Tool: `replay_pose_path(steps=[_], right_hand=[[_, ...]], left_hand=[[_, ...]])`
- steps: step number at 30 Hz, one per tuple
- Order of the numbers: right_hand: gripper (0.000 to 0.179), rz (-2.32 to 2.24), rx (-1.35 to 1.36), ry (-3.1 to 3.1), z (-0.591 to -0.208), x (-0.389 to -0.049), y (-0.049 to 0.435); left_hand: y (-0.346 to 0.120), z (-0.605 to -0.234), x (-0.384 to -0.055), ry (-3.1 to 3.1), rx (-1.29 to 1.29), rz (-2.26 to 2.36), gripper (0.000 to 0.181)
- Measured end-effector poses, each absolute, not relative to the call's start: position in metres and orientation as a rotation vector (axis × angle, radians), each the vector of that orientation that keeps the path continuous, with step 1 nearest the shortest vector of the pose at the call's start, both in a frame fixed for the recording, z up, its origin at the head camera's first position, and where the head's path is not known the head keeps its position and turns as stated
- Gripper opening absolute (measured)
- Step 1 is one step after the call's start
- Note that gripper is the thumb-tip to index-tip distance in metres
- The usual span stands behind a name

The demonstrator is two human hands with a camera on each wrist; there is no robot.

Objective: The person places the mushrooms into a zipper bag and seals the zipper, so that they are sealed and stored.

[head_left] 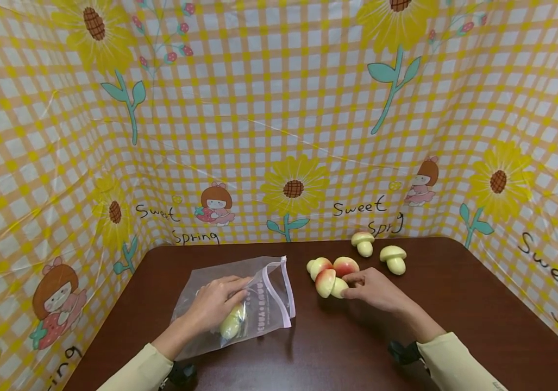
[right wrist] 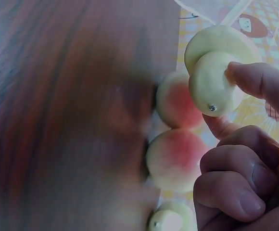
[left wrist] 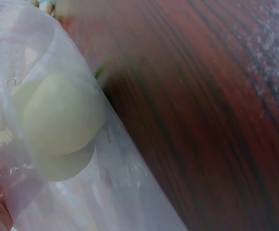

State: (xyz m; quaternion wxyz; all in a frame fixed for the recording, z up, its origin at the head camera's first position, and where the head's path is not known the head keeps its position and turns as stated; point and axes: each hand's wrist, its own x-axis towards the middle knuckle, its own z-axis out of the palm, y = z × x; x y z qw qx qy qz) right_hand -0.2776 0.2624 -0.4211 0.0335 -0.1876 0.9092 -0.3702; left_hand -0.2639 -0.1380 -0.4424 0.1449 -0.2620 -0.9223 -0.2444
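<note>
My right hand [head_left: 374, 289] pinches the pale stem of a toy mushroom [head_left: 326, 283] between thumb and finger. In the head view its cap is blushed red; the right wrist view shows the stem end of the mushroom [right wrist: 211, 86] facing the camera. Right behind it sit two more red-blushed toys [head_left: 345, 266], rounded like caps. On the left, my left hand [head_left: 216, 301] rests on a clear zip bag [head_left: 271, 304], fingers fairly straight. Inside the bag lies a pale toy mushroom [head_left: 231, 325], partly covered by the hand and seen through the film in the left wrist view.
Two pale yellow toy mushrooms [head_left: 364, 244] lie near the table's back right edge. The bag's lilac zip mouth [head_left: 286, 290] gapes to the right, toward the toys. A checked cloth [head_left: 279, 119] with sunflowers stands around the dark brown table [head_left: 308, 353].
</note>
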Motion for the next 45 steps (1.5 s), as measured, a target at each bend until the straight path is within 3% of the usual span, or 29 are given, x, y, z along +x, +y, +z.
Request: replay_pose_path(steps=[14, 21, 26, 33, 45], right_hand=[[0.005, -1.129, -0.696, 2.740, -0.417, -0.288, 0.225], [0.008, -1.101, -0.773, 2.755, -0.409, -0.292, 0.209], [0.023, -1.068, -0.739, 2.770, -0.405, -0.297, 0.200], [0.014, -0.986, -0.854, 2.794, -0.404, -0.307, 0.188], [0.018, -0.895, -0.850, 2.785, -0.403, -0.311, 0.164]], left_hand=[[-0.139, -0.450, -0.261, -2.670, -0.736, -0.738, 0.035], [-0.138, -0.448, -0.263, -2.661, -0.741, -0.746, 0.035], [-0.139, -0.446, -0.264, -2.650, -0.758, -0.731, 0.035], [-0.138, -0.441, -0.268, -2.636, -0.780, -0.696, 0.035], [-0.138, -0.440, -0.267, -2.636, -0.781, -0.712, 0.036]])
